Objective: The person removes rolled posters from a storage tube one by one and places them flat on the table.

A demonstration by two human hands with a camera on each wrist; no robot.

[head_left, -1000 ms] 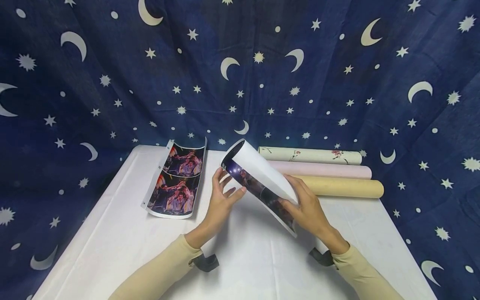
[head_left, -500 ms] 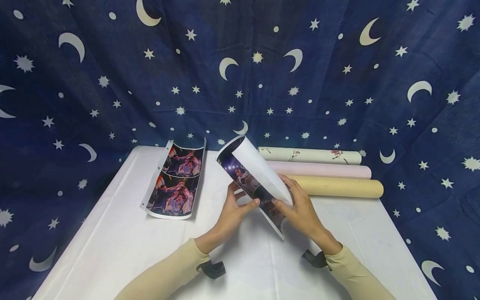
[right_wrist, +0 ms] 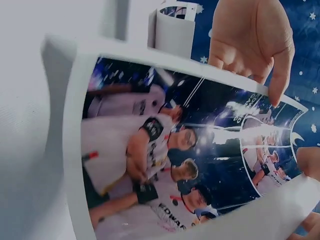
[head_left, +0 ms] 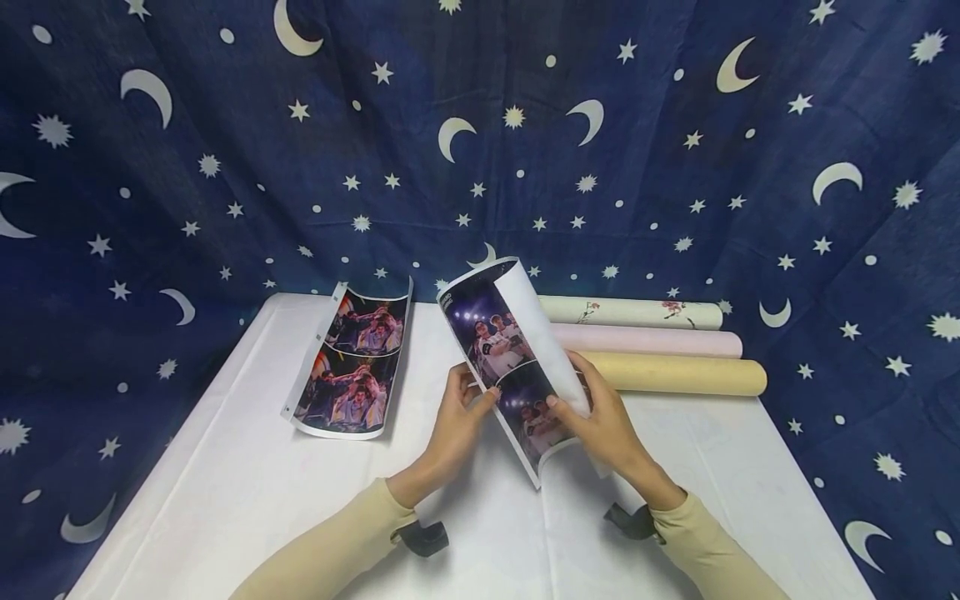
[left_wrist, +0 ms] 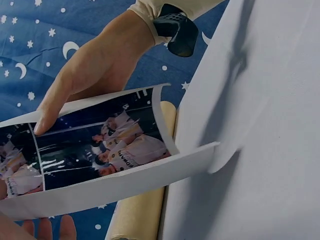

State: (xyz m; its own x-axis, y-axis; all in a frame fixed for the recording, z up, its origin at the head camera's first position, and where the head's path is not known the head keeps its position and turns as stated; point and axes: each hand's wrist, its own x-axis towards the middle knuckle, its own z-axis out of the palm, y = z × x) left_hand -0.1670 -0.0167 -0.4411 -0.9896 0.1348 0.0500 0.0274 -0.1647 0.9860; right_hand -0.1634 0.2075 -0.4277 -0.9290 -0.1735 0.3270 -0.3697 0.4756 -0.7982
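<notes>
A curled glossy photo sheet (head_left: 480, 342), printed with two group pictures one above the other, is held tilted over the table. My left hand (head_left: 452, 427) pinches its left edge, thumb on the printed face and fingers behind. On the other side my right hand (head_left: 609, 417) grips the rolled-over right edge, whose white back shows. In the left wrist view the left thumb (left_wrist: 47, 112) presses near the line between the pictures. The right wrist view shows the printed face (right_wrist: 150, 150) close up. Fingers behind the sheet are partly hidden.
Another curled photo sheet (head_left: 351, 387) lies at the left of the white-covered table (head_left: 225, 500). Behind my right hand lie a floral roll (head_left: 630, 312), a pink roll (head_left: 652, 341) and a yellow roll (head_left: 682, 373). A blue star-and-moon cloth (head_left: 480, 183) hangs behind.
The held photo sheet has uncurled wider, showing more of its pictures, and stands steeper. My left hand has slid down its left edge. The other sheet and the rolls stay put.
</notes>
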